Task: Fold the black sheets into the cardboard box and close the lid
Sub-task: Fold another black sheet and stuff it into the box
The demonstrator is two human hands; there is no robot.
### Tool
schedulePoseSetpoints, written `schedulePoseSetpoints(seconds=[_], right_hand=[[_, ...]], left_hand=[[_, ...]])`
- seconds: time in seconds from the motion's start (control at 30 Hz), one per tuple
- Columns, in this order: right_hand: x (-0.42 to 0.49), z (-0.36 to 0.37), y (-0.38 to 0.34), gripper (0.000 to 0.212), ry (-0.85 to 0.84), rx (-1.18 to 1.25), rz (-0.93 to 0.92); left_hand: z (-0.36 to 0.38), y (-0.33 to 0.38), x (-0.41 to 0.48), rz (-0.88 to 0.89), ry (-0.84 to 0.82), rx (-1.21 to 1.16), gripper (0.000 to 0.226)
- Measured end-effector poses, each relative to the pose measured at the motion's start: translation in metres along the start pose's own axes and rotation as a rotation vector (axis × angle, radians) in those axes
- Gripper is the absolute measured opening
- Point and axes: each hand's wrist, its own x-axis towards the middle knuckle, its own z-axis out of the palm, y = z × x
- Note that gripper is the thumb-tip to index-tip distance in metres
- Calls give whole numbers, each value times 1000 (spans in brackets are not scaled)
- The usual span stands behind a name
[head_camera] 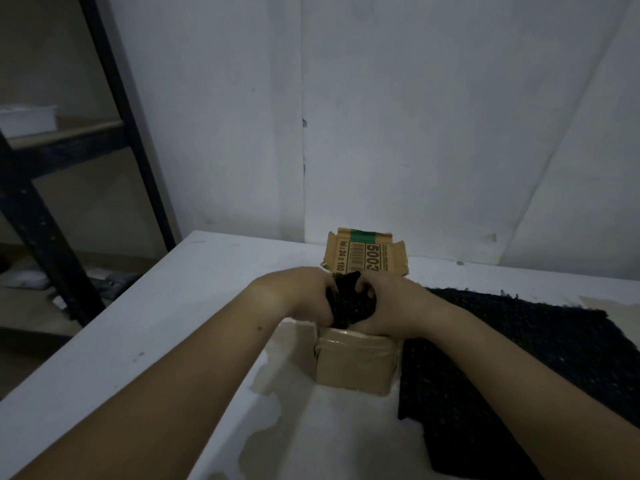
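Observation:
A small cardboard box (353, 363) stands on the white table (145, 341), its lid (365, 252) raised at the back with a barcode and a green stripe on it. A bunched black sheet (351, 301) sits at the box's open top. My left hand (301, 296) grips the bundle from the left and my right hand (388, 306) grips it from the right, fingers curled into the fabric. More black sheets (512, 358) lie flat on the table just right of the box, partly under my right forearm.
A white wall rises right behind the box. A dark metal shelf frame (114, 109) stands at the left beyond the table's edge, with a white tray (27, 119) on a shelf. The tabletop paint is worn in patches in front of the box.

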Motion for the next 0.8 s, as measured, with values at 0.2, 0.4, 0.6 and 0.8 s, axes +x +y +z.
schedulePoseSetpoints(seconds=[0.2,0.4,0.6,0.8], right_hand=[[-5,-4,19,90,-4,159,-95],[3,-9,8,89,-86,-3,-74],[20,-14,-5,90,-253,-196,20],[12,-5,8,88,-172,-135,-45]], left_hand=[[-6,13,7,-97,-124,299,30],[-1,-3,3,-11,-105,-57,47],[-1,-10,9,-1,-75,-46,46],[0,13,23,-72,-44,286,47]])
